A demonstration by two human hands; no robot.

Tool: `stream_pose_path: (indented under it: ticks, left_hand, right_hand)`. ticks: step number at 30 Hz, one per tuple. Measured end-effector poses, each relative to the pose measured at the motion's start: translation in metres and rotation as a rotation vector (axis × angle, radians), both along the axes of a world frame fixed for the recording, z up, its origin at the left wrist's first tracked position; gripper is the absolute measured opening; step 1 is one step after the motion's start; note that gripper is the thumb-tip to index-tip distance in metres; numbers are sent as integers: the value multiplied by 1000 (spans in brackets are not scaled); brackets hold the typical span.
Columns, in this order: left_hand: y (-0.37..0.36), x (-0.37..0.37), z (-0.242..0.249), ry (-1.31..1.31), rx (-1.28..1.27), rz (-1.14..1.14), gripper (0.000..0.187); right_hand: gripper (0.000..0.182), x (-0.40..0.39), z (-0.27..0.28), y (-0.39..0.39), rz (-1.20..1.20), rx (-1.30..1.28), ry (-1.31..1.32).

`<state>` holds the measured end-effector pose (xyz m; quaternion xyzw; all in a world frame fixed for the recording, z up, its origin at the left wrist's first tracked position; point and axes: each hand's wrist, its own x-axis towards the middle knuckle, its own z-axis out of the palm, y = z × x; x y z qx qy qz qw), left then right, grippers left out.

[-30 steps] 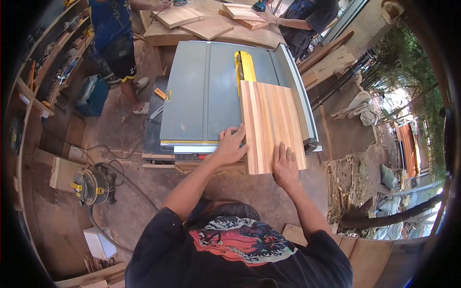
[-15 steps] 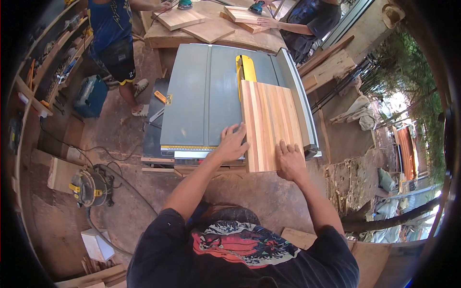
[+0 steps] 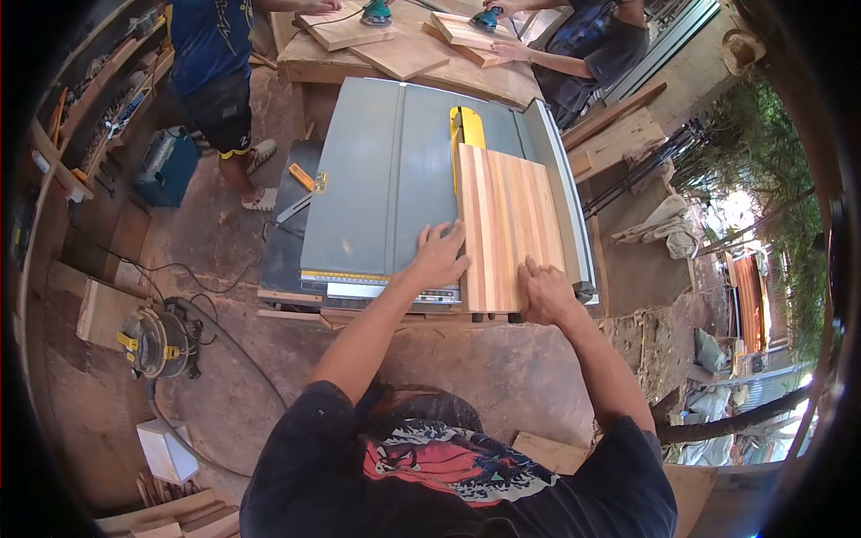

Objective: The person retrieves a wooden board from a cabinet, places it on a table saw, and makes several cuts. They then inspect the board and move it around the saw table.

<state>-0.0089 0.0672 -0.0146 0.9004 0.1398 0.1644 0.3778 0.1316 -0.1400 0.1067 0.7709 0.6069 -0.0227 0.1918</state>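
A striped wooden board (image 3: 511, 211) lies flat on the grey table saw (image 3: 359, 179), between the yellow blade guard (image 3: 467, 128) and the fence (image 3: 565, 193). Its far edge meets the guard, and the blade is hidden. My left hand (image 3: 439, 255) touches the board's left edge with its fingers apart, partly over the saw table. On the near right part of the board, my right hand (image 3: 545, 291) presses down with its fingers bent; whether it grips the edge is hard to tell.
Behind the saw, two people work with green sanders (image 3: 377, 13) over boards on a wooden workbench (image 3: 332, 68). A vacuum (image 3: 160, 342) with a hose stands on the floor at left. An orange-handled tool (image 3: 301, 177) lies beside the saw.
The board has moved slightly forward along the fence, with both hands following. My right hand's fingers are more bent. The whole view has shifted a little.
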Motion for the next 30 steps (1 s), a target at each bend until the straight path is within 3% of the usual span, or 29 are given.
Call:
stream_pose_path:
  ticks: [7, 9, 13, 15, 18, 23, 26, 28, 30]
  left_hand:
    - [1, -6, 5, -64, -31, 22, 65]
    - [1, -14, 7, -126, -100, 12, 58]
    - [-6, -37, 6, -223, -120, 85, 53]
    - [-11, -52, 5, -369, -252, 164, 48]
    - [-29, -87, 19, -509, -268, 304, 40]
    - [-72, -144, -8, -619, -243, 398, 29]
    - [-95, -165, -38, -582, -370, 449, 26]
    - [-101, -171, -66, -354, -582, 577, 21]
    - [-99, -177, -108, -289, -722, 596, 19]
  right_hand:
    - [58, 8, 4, 15, 44, 105, 21]
    - [54, 8, 16, 28, -47, -20, 45]
    - [54, 24, 10, 42, -58, -37, 43]
    - [69, 30, 10, 50, -125, -119, 63]
    - [66, 41, 5, 56, -83, -82, 40]
    - [63, 42, 20, 73, -86, -93, 41]
    - [63, 46, 20, 83, -92, -103, 26]
    - [64, 50, 21, 89, -100, -103, 20]
    - [65, 56, 19, 93, -93, -94, 16]
